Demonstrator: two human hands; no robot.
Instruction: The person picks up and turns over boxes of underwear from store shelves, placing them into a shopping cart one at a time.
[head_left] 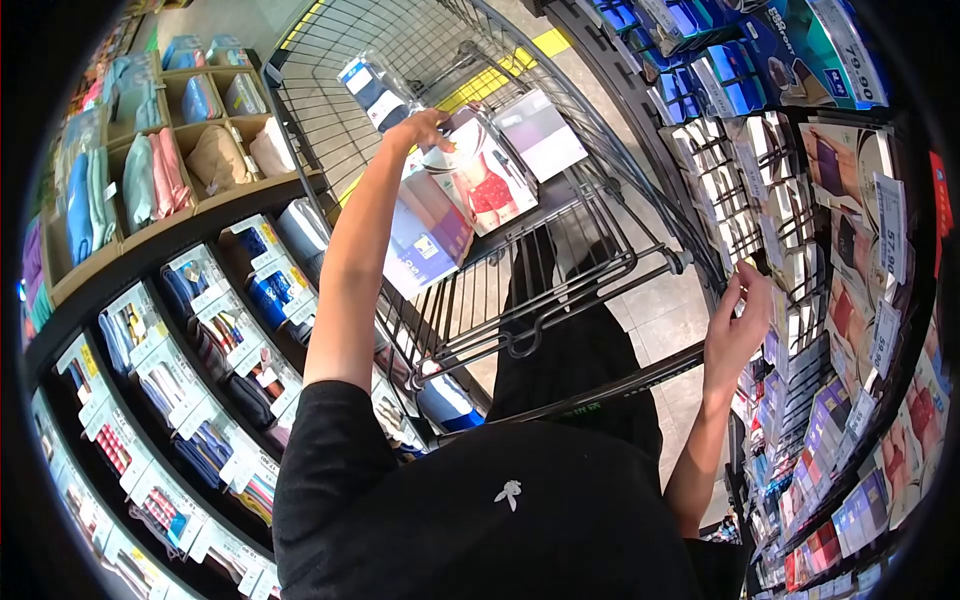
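My left hand (426, 130) reaches into the shopping cart (590, 255), its thumb and fingers closed on the upper edge of an underwear box (487, 188) that pictures red briefs. A purple-and-white package (425, 235) lies against that box on the left. On its other side is a white and grey-purple box (540, 135). Behind my left hand lies a clear-wrapped pack in white and dark blue (372, 92). My right hand (740, 315) is raised beside the shelf of boxed underwear, fingers bent together. Whether anything small sits between those fingertips is hidden.
Racks of boxed underwear (850, 250) with price tags rise close on the right. On the left stand bins of folded clothes (215, 160) above sloping rows of packaged garments (160, 380). The cart handle (610, 385) crosses in front of my body, over tiled floor (665, 315).
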